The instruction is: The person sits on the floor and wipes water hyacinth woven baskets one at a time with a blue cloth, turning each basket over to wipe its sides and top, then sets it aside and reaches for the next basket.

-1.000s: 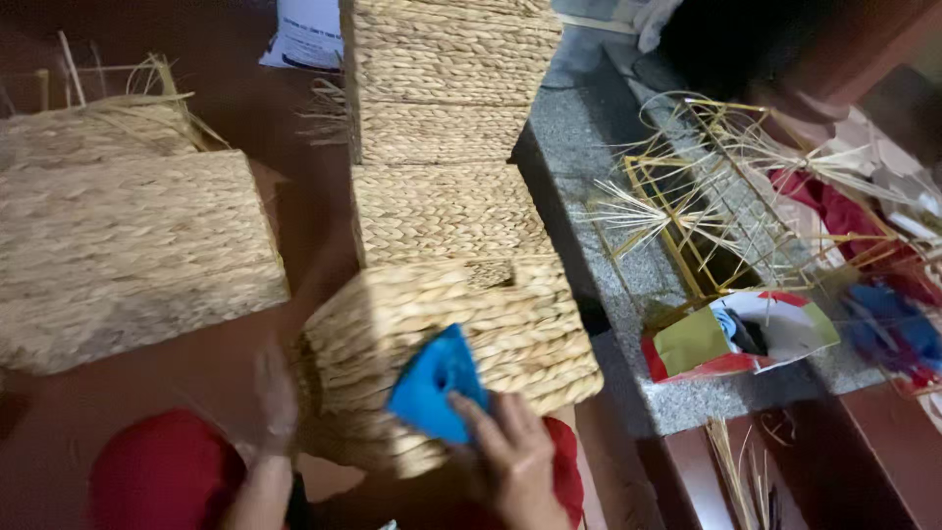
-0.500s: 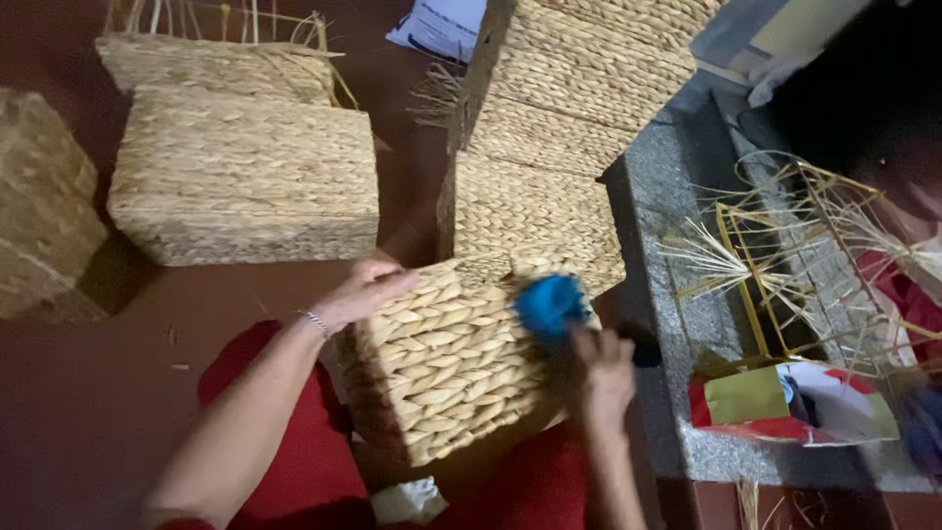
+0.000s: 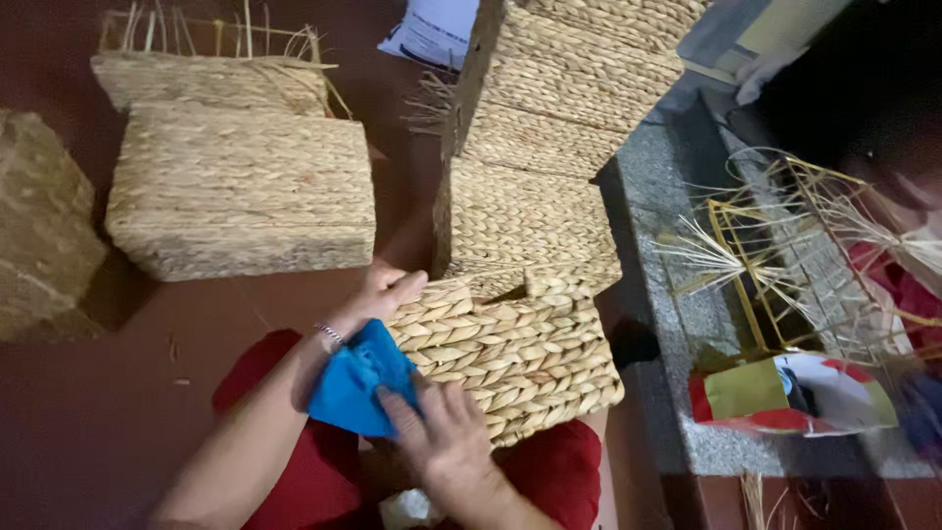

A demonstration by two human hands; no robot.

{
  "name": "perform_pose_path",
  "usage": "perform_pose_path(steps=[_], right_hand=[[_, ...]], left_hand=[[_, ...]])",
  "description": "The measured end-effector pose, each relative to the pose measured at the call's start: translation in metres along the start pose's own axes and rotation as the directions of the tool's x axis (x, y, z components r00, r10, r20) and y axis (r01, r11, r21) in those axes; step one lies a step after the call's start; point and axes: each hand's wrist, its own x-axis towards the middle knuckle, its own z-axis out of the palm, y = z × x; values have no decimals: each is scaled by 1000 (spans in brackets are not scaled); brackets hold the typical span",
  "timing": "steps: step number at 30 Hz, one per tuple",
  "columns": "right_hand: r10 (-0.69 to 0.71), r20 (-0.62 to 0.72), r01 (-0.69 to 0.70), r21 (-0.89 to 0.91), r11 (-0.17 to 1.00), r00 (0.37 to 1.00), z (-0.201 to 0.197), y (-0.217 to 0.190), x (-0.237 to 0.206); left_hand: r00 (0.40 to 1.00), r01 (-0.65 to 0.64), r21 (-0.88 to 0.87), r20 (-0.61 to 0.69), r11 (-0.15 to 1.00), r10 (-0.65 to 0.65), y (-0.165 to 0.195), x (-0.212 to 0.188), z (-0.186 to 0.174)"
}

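Resting on the lap: woven straw basket (image 3: 510, 358), long axis nine to three. Left hand (image 3: 378, 294) flat, fingers open, at its ten o'clock edge. Right hand (image 3: 446, 437), fingers pressing blue cloth (image 3: 355, 388), at eight o'clock, nearer.

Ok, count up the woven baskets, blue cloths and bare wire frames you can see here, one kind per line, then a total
Woven baskets: 6 (one on the lap, two stacked behind, three on the floor)
Blue cloths: 1
Wire frames: 1
Total: 8

Blue cloth (image 3: 355, 391) partly covered by right hand (image 3: 444, 440); left basket (image 3: 39, 228) cut off by edge; gold wire frame (image 3: 785, 265) blurred
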Motion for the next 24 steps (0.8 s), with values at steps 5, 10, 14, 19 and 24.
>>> perform_pose_path(steps=[5,10,14,19,24], right_hand=[[396,58,-383,-157,910,916,-18,98,-1],[567,-164,-582,-383,718,807,-34,180,-47],[647,-120,-646,-323,692,753,-22,142,-53],[197,-12,-196,-164,967,980,-16,13,-29],[207,-8,-207,-11,978,978,-30,35,-35]], left_hand=[[997,78,141,-35,987,-74,4,-10,-12],[990,141,185,-24,973,-139,15,-15,-3],[993,80,101,-89,992,-71,20,-14,4],[941,325,185,-164,927,-297,18,-13,-2],[989,112,130,-115,985,-97,26,-18,-4]])
